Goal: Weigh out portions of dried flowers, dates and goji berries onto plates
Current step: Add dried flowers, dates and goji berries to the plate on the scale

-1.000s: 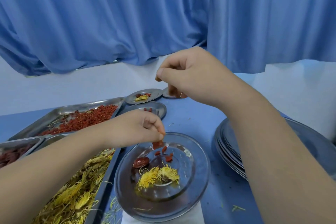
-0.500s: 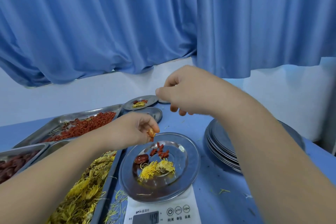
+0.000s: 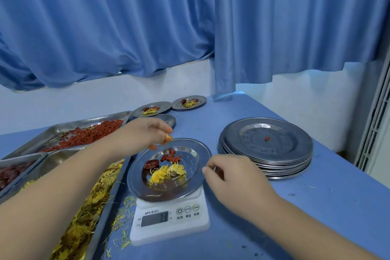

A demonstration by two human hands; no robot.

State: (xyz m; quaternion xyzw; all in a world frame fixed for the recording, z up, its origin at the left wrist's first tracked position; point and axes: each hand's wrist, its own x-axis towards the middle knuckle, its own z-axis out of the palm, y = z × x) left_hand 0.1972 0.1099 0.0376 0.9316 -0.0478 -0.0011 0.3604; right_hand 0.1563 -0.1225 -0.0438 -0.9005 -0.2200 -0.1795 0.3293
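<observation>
A steel plate [image 3: 196, 154] rests on a white digital scale [image 3: 171, 220]. On it lie yellow dried flowers [image 3: 168, 172], a dark red date [image 3: 150, 163] and a few goji berries [image 3: 171, 156]. My left hand [image 3: 145, 135] hovers over the plate's far left rim, fingertips pinched on a few goji berries and a bit of yellow flower. My right hand [image 3: 230, 175] sits at the plate's right rim, thumb and fingers touching the edge. Trays at the left hold goji berries [image 3: 84, 136], dates [image 3: 10, 172] and dried flowers [image 3: 88, 207].
A stack of empty steel plates [image 3: 266, 148] stands at the right, one goji berry on top. Two filled plates [image 3: 152, 108] [image 3: 188, 101] and another plate [image 3: 168, 119] sit at the back. Blue curtains hang behind. Flower bits litter the blue table near the scale.
My right hand came down from above the plate to its right rim. My left hand stays over the plate's far edge, pinching berries. The view pulled back, showing the scale and the stack.
</observation>
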